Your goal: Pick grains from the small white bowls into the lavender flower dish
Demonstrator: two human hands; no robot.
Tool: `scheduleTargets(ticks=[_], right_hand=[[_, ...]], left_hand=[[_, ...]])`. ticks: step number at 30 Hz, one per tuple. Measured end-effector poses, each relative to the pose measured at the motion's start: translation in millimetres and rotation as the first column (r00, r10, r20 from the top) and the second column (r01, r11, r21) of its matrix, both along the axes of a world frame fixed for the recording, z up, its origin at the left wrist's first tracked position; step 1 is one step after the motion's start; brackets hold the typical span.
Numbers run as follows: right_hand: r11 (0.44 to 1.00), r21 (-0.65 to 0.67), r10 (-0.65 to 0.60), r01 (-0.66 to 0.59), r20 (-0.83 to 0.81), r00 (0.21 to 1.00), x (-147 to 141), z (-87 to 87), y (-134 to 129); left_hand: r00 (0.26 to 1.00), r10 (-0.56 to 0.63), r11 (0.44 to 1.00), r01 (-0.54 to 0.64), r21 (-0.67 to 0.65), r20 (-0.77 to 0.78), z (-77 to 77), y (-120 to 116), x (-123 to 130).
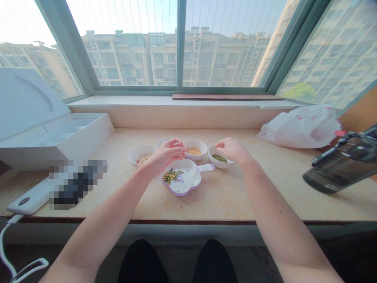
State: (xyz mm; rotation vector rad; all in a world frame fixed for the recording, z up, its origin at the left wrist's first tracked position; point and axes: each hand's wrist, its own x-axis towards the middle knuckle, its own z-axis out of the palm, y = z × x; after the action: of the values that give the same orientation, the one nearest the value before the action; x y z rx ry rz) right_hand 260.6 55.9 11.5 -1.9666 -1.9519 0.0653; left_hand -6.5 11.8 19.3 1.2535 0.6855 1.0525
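Observation:
My left hand [170,152] hangs above the far left part of a white dish [191,177] with a purple rim and a short handle. Its thumb and fingers are drawn together; anything between them is too small to see. Mixed green and yellowish beans [172,175] lie on the dish's left side. Over a white bowl [223,164] of green beans [219,158], my right hand [231,148] is closed with fingertips down at the bowl, their contents hidden. Beside it stands a bowl [203,146] of yellow grains [194,151]. A left bowl [132,154] holds pale pieces; another bowl [160,142] is mostly behind my left hand.
An open white box [85,137] stands at the left, with a white cabled device [29,196] and a pixelated dark object [76,186] before it. At the right are a plastic bag [303,127] and a dark transparent jug [338,169]. Windows rise behind the table [224,200].

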Motion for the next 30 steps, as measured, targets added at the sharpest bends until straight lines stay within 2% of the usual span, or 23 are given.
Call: scheduleTargets(ticks=[3,5,9,13,16,18,23,30], right_hand=[[0.993,0.083,0.091,-0.085,-0.071,0.993,-8.5,0.1,-2.0],[0.965,0.186,0.218,-0.183,-0.189,0.957,-19.8,0.6,-5.6],[0.869,0.282,0.493,-0.407,-0.437,0.752,-45.0,-2.0,-18.4],[0.814,0.279,0.565,-0.509,-0.582,0.585,-62.0,-8.8,-30.1],[0.799,0.283,0.569,-0.531,-0.643,0.513,-68.1,-13.6,-32.9],[0.8,0.293,0.57,-0.524,-0.645,0.51,-69.6,-15.6,-32.7],[0.794,0.34,0.602,-0.505,-0.561,0.569,-67.8,-16.3,-30.8],[0.771,0.369,0.636,-0.52,-0.498,0.59,-65.6,-14.8,-29.6]], left_hand=[[1.0,-0.009,1.0,0.01,-0.021,0.024,0.6,-0.2,-0.2],[0.999,-0.017,0.999,0.018,-0.037,0.032,0.2,-0.4,0.1],[0.999,-0.029,0.997,0.031,-0.073,0.027,-2.1,0.7,1.0],[0.999,-0.025,0.995,0.028,-0.096,0.04,-5.3,3.4,1.6],[0.999,-0.014,0.992,0.02,-0.122,0.045,-8.4,4.8,2.7],[0.999,-0.016,0.99,0.022,-0.138,0.038,-10.7,5.3,4.1],[1.0,-0.029,0.991,0.03,-0.131,0.011,-15.5,5.3,6.9],[0.998,0.038,0.997,-0.042,-0.07,-0.057,-15.0,2.4,8.6]])
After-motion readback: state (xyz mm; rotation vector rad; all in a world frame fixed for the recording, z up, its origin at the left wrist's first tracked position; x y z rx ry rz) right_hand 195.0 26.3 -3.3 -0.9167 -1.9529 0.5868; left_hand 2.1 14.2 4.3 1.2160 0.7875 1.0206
